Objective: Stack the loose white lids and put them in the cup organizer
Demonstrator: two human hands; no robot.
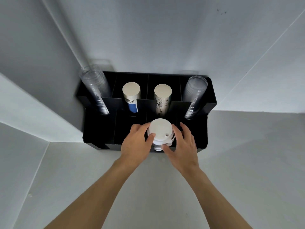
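Dim, cool, even light; soft shadows; sharp focus; wide-angle bending at edges.

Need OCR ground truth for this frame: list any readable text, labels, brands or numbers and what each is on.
No legible text anywhere.
Blue-and-white paper cup stack: dark printed marks, too blurred to read.
Sketch-patterned paper cup stack: line artwork and small marks, unreadable.
White lid stack: no print visible.
Black organizer: no label visible.

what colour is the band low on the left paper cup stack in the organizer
Blue, below a white printed section on the paper cup stack; seen in the head view.
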